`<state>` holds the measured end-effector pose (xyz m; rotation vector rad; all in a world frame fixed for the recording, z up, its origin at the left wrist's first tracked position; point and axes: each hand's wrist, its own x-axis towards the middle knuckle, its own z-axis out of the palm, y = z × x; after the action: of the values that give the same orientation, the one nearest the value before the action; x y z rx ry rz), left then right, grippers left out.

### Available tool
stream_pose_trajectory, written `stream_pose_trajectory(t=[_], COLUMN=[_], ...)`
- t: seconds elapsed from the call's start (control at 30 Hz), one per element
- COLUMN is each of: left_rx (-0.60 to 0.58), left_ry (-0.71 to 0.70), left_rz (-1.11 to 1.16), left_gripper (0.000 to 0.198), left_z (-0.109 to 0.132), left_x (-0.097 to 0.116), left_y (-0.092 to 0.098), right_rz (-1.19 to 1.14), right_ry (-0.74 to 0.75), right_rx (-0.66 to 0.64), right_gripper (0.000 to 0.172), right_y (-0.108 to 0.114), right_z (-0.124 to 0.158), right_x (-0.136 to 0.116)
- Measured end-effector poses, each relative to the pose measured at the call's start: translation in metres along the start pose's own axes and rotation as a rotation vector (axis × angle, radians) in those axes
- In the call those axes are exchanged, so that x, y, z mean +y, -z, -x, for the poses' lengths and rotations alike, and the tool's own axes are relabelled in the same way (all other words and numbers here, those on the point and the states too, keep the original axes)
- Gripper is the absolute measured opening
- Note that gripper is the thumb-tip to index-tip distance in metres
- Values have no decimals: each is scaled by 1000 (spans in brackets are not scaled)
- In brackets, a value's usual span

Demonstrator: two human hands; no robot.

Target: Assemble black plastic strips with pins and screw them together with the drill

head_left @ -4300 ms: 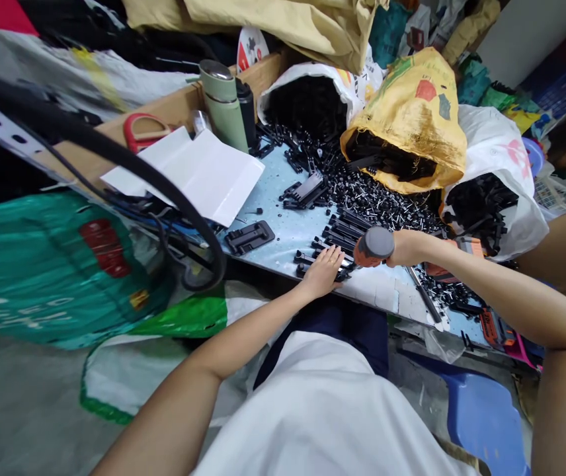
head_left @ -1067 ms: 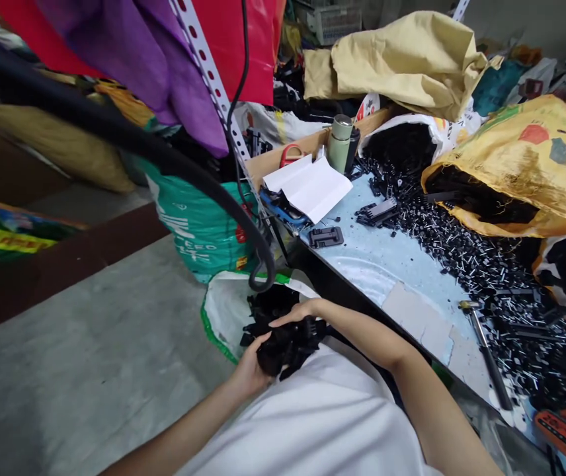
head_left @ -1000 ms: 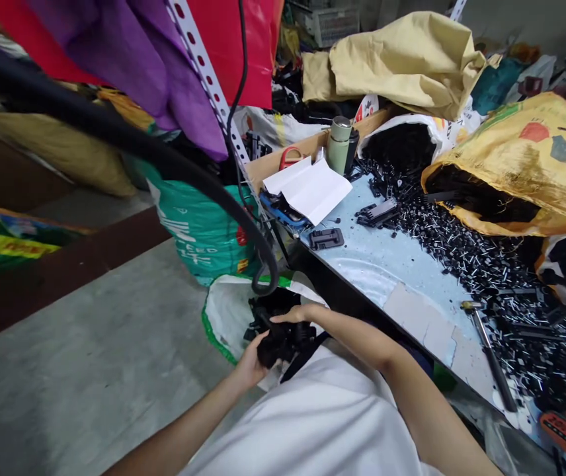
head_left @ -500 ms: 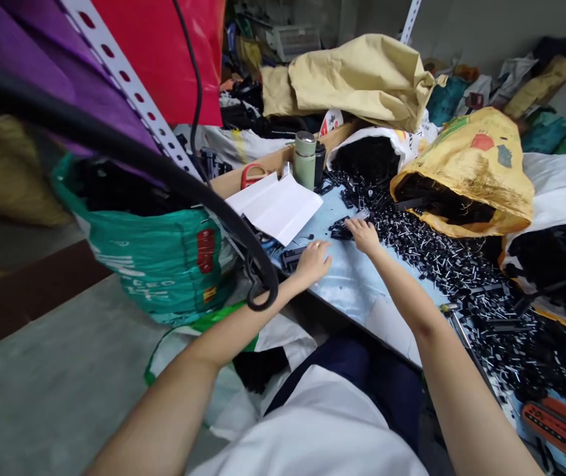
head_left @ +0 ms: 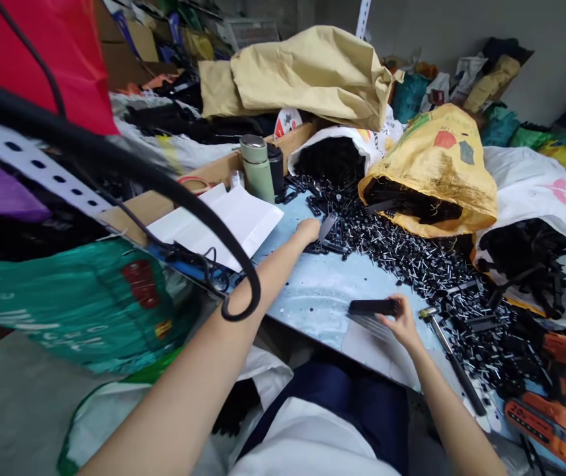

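My right hand (head_left: 404, 324) has drawn back to the near edge of the pale blue tabletop (head_left: 313, 291), fingers pinching a long black plastic strip (head_left: 369, 307) lying crosswise to its left; my left hand (head_left: 307, 230), farther off, curls around a black comb-shaped piece (head_left: 327, 226).

A green flask (head_left: 257, 168) is stood near the far left corner of the desk (head_left: 313, 297), and a folded white sheet (head_left: 218, 221) is laid just beside it. A yellow sack (head_left: 432, 172) and a white sack (head_left: 357, 142) are laid open-mouthed along the far edge. A hammer (head_left: 454, 360) is laid by the near edge, an orange power tool (head_left: 545, 416) towards the near right corner.
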<state>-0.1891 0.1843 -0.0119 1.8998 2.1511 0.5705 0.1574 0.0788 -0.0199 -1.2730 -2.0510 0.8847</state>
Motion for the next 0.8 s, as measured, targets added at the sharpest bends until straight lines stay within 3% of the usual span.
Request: stream_pose_trajectory(t=[0.07,0.13,0.27,0.4,0.47,0.53,0.63,0.8], left_rx=[-22,5,82,-39,-128,-134,-14,155], left_ry=[63,109,12,-188,-219,-226,-278,-335], left_rz=[-34,-44,200,564,716,787,752,641], left_gripper=[17,29,39,34,36,38,36,35], left_z=[5,18,77,150,176,191,203,211], left_x=[7,21,68,111,124,132,139,151], left_y=[5,8,-6,-33,-40,-41,-40,-37], right_rz=[136,291,390,-50,-333,-503,-525,-259], right_ry=[-37,-23,37,-190,-323,-355,-244,59], right_rx=[-61,-116,-125,-38,-34,-65,-132,-162], right_gripper=[33,34,47,55,63,68,69,56], right_y=[23,36,21,-12,-20,-20,-7,7], right_z=[28,44,35,13,11,14,21,39], right_x=[20,25,7,-19,-28,-34,-36,-41])
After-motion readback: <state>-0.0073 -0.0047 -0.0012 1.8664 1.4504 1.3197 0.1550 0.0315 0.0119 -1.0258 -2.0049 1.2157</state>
